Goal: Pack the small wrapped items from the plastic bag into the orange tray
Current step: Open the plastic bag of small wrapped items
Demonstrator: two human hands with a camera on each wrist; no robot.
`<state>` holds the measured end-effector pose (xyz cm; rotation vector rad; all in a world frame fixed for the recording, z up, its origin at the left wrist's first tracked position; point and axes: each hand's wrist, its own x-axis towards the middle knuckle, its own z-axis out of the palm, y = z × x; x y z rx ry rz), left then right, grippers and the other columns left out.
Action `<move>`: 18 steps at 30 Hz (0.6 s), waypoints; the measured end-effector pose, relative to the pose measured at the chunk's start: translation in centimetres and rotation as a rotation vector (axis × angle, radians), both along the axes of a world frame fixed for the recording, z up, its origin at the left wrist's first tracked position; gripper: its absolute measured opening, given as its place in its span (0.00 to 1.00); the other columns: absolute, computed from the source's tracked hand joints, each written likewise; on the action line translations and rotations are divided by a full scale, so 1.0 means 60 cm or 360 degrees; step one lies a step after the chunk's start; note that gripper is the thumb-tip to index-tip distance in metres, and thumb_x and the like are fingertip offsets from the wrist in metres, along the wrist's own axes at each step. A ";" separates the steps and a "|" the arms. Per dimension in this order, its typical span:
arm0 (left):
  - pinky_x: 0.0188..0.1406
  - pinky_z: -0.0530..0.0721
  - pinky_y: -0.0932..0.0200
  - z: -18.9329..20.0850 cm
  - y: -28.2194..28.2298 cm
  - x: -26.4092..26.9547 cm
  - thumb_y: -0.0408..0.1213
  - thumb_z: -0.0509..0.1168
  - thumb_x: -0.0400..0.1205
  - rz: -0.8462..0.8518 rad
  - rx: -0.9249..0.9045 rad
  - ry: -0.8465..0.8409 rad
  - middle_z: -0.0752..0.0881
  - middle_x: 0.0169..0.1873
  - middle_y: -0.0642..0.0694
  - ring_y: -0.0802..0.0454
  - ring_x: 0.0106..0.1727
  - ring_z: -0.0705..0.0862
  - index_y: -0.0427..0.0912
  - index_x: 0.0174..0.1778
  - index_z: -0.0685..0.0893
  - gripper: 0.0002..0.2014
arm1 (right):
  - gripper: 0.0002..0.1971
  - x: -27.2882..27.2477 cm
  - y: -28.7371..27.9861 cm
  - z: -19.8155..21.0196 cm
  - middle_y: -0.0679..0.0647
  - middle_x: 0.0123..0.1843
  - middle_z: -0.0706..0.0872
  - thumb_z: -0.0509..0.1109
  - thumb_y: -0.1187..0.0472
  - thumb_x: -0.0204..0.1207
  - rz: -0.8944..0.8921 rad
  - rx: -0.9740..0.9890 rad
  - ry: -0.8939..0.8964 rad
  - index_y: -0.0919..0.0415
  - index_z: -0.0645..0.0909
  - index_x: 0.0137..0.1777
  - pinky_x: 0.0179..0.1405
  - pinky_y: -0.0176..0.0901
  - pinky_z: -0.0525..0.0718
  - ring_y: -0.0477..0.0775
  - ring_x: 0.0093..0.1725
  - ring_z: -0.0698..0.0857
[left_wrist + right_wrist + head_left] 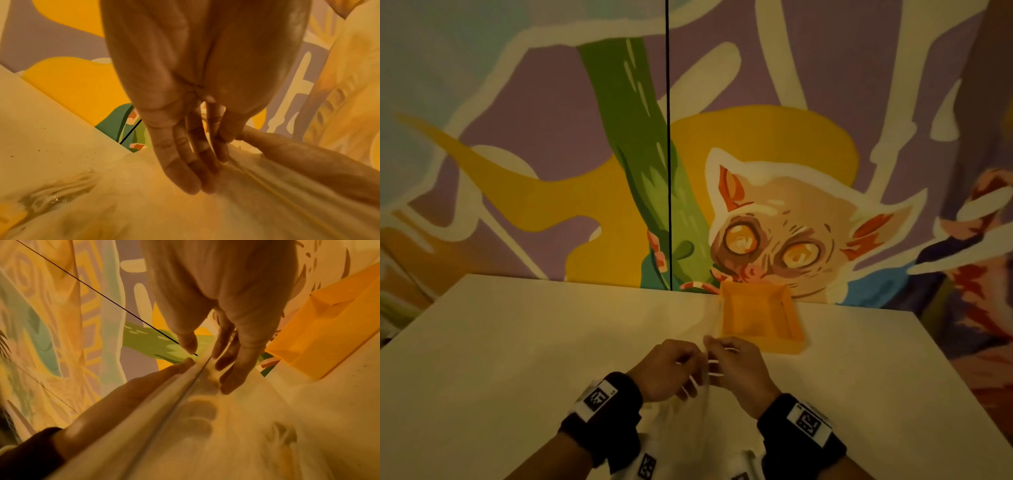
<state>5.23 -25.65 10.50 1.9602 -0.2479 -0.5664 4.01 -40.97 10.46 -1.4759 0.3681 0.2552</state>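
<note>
On the pale table (524,342), near its front edge, the left hand (666,368) and right hand (736,365) meet over the translucent plastic bag (688,435). Each hand pinches the bag's top edge between thumb and fingertips, the remaining fingers loosely extended; the film hangs taut below them. Blurred yellowish shapes show through the bag in the left wrist view; they cannot be identified. Beyond the right hand, against the painted mural wall (551,154), stands the orange tray (791,322).
</note>
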 end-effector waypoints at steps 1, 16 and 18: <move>0.36 0.87 0.56 -0.002 0.001 -0.002 0.37 0.56 0.88 -0.0019 0.0019 -0.0010 0.89 0.40 0.43 0.47 0.36 0.88 0.41 0.40 0.85 0.15 | 0.11 0.002 0.002 -0.003 0.63 0.45 0.91 0.72 0.57 0.79 0.0025 -0.0028 -0.0016 0.68 0.86 0.49 0.38 0.47 0.89 0.60 0.42 0.92; 0.32 0.81 0.53 -0.001 0.006 0.006 0.38 0.56 0.89 0.0185 -0.0231 0.0317 0.85 0.30 0.41 0.42 0.31 0.86 0.37 0.38 0.81 0.16 | 0.08 -0.012 -0.007 -0.003 0.58 0.47 0.92 0.74 0.69 0.75 0.0365 0.0026 -0.0179 0.56 0.91 0.48 0.44 0.42 0.89 0.57 0.46 0.91; 0.34 0.81 0.53 -0.002 0.007 0.009 0.35 0.56 0.89 0.0176 -0.0272 0.0350 0.85 0.31 0.40 0.42 0.33 0.86 0.37 0.36 0.82 0.17 | 0.11 -0.012 -0.010 -0.008 0.55 0.45 0.91 0.79 0.68 0.70 0.0353 -0.0140 -0.0235 0.49 0.91 0.45 0.44 0.40 0.89 0.56 0.47 0.90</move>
